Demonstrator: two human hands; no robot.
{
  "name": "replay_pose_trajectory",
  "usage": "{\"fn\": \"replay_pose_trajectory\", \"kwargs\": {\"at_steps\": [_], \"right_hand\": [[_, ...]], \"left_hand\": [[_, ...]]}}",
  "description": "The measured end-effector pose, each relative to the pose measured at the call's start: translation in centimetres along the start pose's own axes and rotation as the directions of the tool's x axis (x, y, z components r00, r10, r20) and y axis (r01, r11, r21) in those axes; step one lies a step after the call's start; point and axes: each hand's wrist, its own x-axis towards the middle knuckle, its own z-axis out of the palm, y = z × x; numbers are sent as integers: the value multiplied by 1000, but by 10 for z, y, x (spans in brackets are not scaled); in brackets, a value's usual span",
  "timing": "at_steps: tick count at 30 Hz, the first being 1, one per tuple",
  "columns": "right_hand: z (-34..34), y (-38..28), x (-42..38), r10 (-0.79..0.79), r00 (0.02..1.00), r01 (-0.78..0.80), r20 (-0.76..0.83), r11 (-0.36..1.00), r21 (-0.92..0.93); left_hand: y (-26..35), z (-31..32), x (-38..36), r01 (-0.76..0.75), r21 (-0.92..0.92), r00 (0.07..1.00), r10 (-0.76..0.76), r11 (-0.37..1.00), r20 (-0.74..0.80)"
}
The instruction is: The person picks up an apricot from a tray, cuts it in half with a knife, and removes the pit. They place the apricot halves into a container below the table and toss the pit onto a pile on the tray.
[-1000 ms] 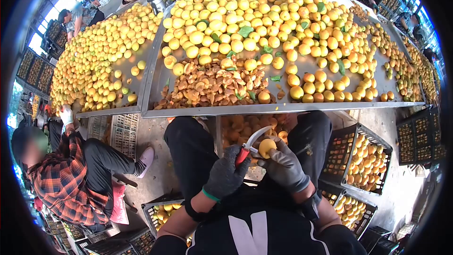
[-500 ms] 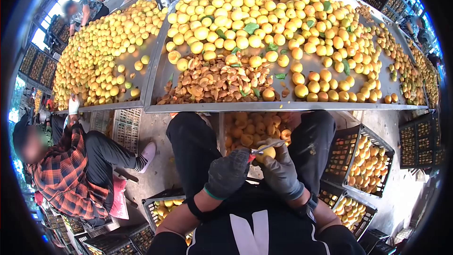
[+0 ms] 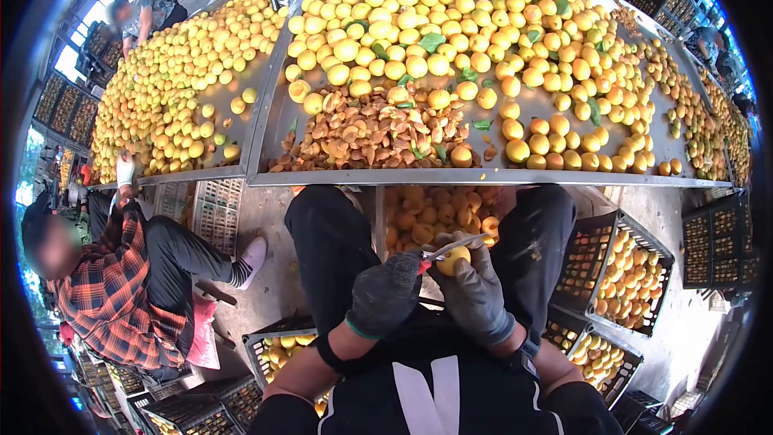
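Between my knees, my right hand (image 3: 478, 294) in a grey glove grips a yellow apricot (image 3: 453, 263). My left hand (image 3: 382, 296), in a dark glove with a green cuff, is closed round the red handle of a small knife (image 3: 463, 248). Its blade points up to the right and lies across the top of the apricot, overlapping it in this view. Just beyond my hands, orange apricots (image 3: 419, 213) fill a container below the table edge.
Ahead stands a metal table (image 3: 362, 179) with heaped yellow apricots (image 3: 386, 20) and a brownish pile of apricot pieces (image 3: 370, 133). Crates of apricots (image 3: 632, 274) stand at my right, another crate (image 3: 278, 346) at my left. A person in a plaid shirt (image 3: 121, 294) sits on the left.
The blade has shifted slightly and shows more fully across the apricot. My hands stay close together. The view has tilted a little.
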Motion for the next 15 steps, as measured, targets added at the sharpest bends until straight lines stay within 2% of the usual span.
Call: {"fn": "replay_pose_trajectory", "kwargs": {"at_steps": [4, 6, 12, 15], "right_hand": [[2, -2, 3, -22, 999, 25, 43, 997, -70], [2, -4, 4, -92, 993, 107, 75, 965, -238], [-3, -7, 4, -152, 979, 197, 136, 874, -443], [2, -6, 4, -158, 977, 205, 144, 884, -419]], "left_hand": [[1, -4, 1, 0, 16, 1000, 0, 1000, -3], [1, -4, 0, -12, 11, 1000, 12, 1000, 3], [-1, 1, -4, -42, 17, 999, 42, 999, -34], [-1, 0, -4, -37, 26, 996, 39, 999, -80]]}}
